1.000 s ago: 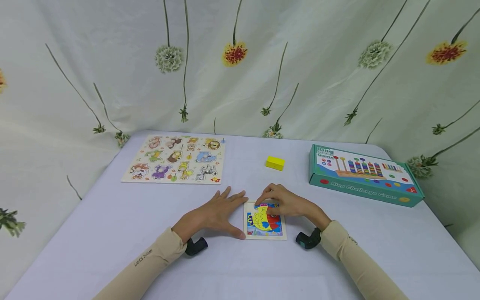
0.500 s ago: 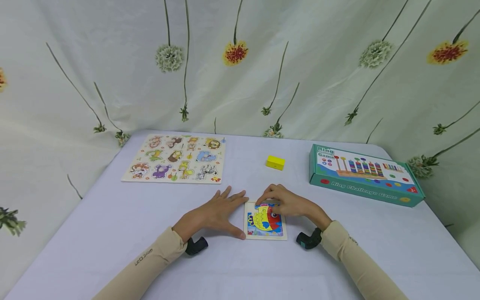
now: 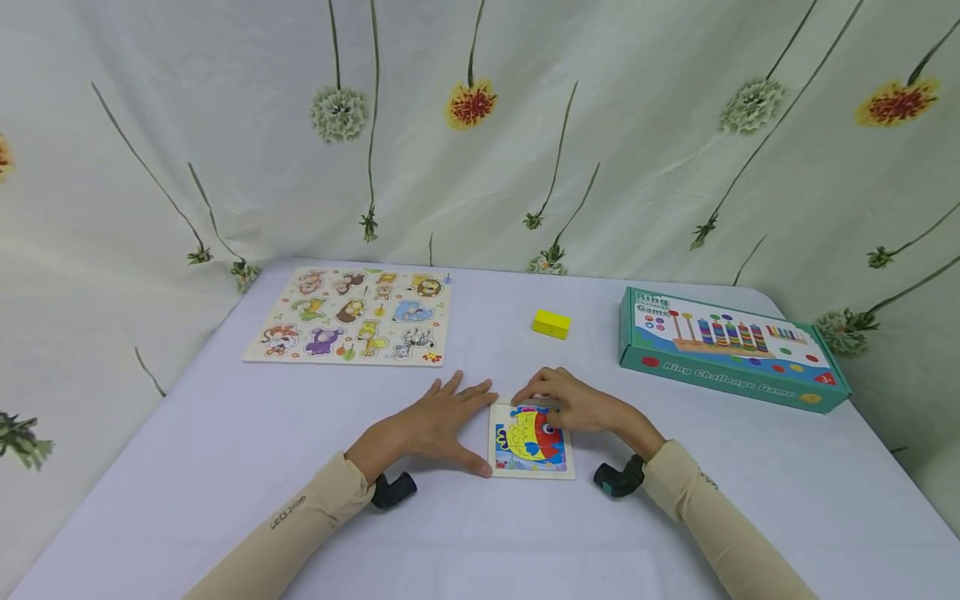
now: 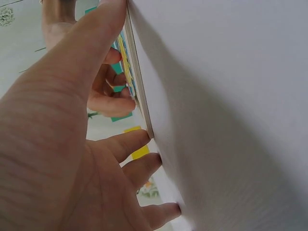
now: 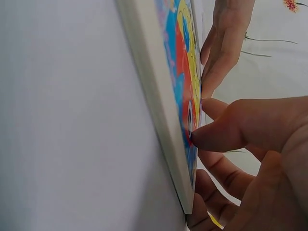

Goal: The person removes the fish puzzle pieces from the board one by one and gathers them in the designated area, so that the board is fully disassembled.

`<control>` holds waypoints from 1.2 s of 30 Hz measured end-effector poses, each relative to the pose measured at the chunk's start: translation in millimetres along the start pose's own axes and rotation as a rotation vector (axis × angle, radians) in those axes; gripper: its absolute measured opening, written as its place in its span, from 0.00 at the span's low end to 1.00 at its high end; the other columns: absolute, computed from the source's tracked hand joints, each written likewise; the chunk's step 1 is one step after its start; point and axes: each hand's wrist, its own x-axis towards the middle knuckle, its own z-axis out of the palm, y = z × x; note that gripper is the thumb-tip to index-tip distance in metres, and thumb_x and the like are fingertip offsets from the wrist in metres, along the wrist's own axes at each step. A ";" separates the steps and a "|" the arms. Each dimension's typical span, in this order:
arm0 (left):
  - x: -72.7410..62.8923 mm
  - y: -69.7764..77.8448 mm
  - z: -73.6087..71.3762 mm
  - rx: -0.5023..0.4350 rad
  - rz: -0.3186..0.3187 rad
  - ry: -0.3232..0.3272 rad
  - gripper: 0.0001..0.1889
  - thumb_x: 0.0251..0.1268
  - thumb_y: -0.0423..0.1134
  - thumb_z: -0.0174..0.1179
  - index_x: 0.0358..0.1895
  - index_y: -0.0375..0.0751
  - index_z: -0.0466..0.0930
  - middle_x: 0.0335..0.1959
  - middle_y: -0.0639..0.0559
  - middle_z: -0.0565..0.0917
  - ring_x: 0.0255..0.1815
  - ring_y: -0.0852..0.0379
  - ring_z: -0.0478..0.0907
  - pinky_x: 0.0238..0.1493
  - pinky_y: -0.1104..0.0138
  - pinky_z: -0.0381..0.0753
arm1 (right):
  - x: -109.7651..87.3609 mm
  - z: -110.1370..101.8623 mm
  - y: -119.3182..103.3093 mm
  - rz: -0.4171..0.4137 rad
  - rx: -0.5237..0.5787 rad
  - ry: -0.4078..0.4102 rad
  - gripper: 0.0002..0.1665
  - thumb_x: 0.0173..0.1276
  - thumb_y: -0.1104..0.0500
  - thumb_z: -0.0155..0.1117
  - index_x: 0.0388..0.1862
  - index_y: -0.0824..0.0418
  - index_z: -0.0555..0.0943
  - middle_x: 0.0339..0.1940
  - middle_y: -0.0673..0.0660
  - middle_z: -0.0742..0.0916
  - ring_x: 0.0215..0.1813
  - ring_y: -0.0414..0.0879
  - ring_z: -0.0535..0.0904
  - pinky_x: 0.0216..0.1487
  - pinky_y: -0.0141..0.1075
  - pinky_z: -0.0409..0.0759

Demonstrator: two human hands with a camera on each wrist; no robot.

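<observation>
A small square fish puzzle [image 3: 529, 440] with a pale wooden frame lies flat on the table, showing a yellow and red fish on blue. My left hand [image 3: 435, 425] is spread beside it, with thumb and fingertips touching its left edge. Over the upper right part bends my right hand [image 3: 576, 402], its fingers curled at the far edge. In the right wrist view, the thumb [image 5: 214, 136] touches the puzzle's face by the fish's eye, with other fingertips at the frame's end. The left wrist view shows the straight fingers [image 4: 137, 142] of my left hand along the frame.
An animal peg board [image 3: 352, 317] lies at the back left. A yellow block [image 3: 551, 324] sits behind the puzzle. The green Ring Challenge Game box [image 3: 731, 350] stands at the back right. Behind the white table [image 3: 480, 533] hangs a flowered curtain [image 3: 480, 167].
My right thumb has shifted slightly right on the puzzle, baring the fish's eye and more of its red head. My left hand and the puzzle hold their place.
</observation>
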 end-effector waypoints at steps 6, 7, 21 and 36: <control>-0.1 0.2 0.1 -0.007 -0.003 0.004 0.53 0.41 0.68 0.69 0.74 0.55 0.58 0.78 0.57 0.51 0.78 0.41 0.35 0.74 0.43 0.36 | 0.2 0.8 -1.6 0.001 -0.027 -0.004 0.28 0.57 0.72 0.59 0.54 0.52 0.83 0.48 0.52 0.76 0.55 0.50 0.65 0.53 0.41 0.70; 0.0 0.2 0.2 -0.007 -0.002 0.005 0.53 0.41 0.68 0.69 0.74 0.55 0.58 0.78 0.57 0.51 0.78 0.41 0.35 0.74 0.43 0.36 | 0.3 1.0 -1.9 0.002 -0.030 -0.005 0.28 0.57 0.72 0.59 0.54 0.51 0.84 0.48 0.51 0.76 0.56 0.50 0.64 0.53 0.41 0.70; -1.4 0.6 -1.8 0.010 0.009 0.009 0.53 0.41 0.69 0.68 0.74 0.55 0.59 0.77 0.56 0.52 0.78 0.39 0.37 0.74 0.43 0.37 | -2.0 0.5 -3.3 -0.009 0.008 0.000 0.27 0.57 0.73 0.57 0.53 0.52 0.83 0.48 0.53 0.77 0.55 0.51 0.64 0.52 0.41 0.69; -2.1 -0.3 -1.7 -0.008 0.005 0.007 0.54 0.41 0.69 0.68 0.74 0.55 0.57 0.78 0.56 0.51 0.78 0.40 0.35 0.74 0.43 0.36 | -3.5 0.8 -1.0 0.028 0.071 0.015 0.27 0.63 0.70 0.59 0.61 0.54 0.76 0.51 0.55 0.80 0.55 0.51 0.69 0.52 0.40 0.72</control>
